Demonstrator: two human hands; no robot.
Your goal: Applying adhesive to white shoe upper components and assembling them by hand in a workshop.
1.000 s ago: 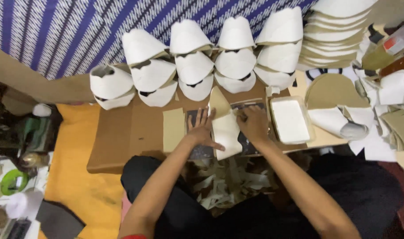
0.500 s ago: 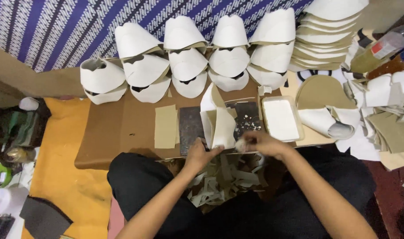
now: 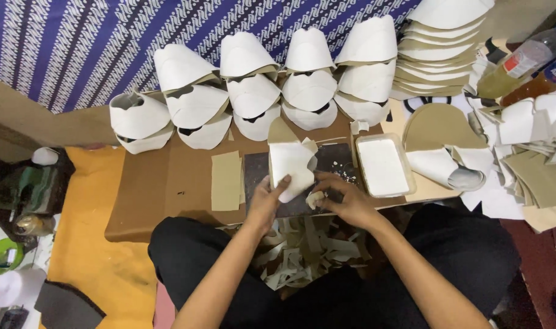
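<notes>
- Nearest, between the seated person's knees, a heap of pale trimmed strips [image 3: 302, 262] lies on the floor.
- Just above it, the left hand [image 3: 267, 204] grips the near left edge of a white folded piece [image 3: 292, 167], thumb on its face and fingers curled behind.
- The right hand [image 3: 345, 198] sits just right of that piece, its fingers pinched shut on a small pale scrap [image 3: 314, 199].
- The white folded piece stands tilted over a dark cutting mat [image 3: 336, 161], at the near middle of the low brown board [image 3: 168, 189], with a tan flap rising behind it.
- Left of the mat a tan rectangular card [image 3: 226, 181] lies flat on the board, apart from the hand.
- Right of the mat sits a shallow tray of white paste [image 3: 383, 166], near the right hand but not touching it.
- Further right, a tan half-round piece [image 3: 436, 125] and rolled white pieces lie among a loose pile of tan and white cut shapes [image 3: 534, 164].
- At the far edge of the board, stacks of white curved shells [image 3: 253, 91] stand in a row, several high.
- A taller stack of flat tan-and-white pieces [image 3: 439, 42] rises at the far right, with a plastic bottle [image 3: 512, 64] beside it.
- Behind everything hangs a blue and white striped cloth [image 3: 107, 42].
- Far to the left, on an orange floor cloth [image 3: 89, 250], a green machine [image 3: 37, 189] stands.
</notes>
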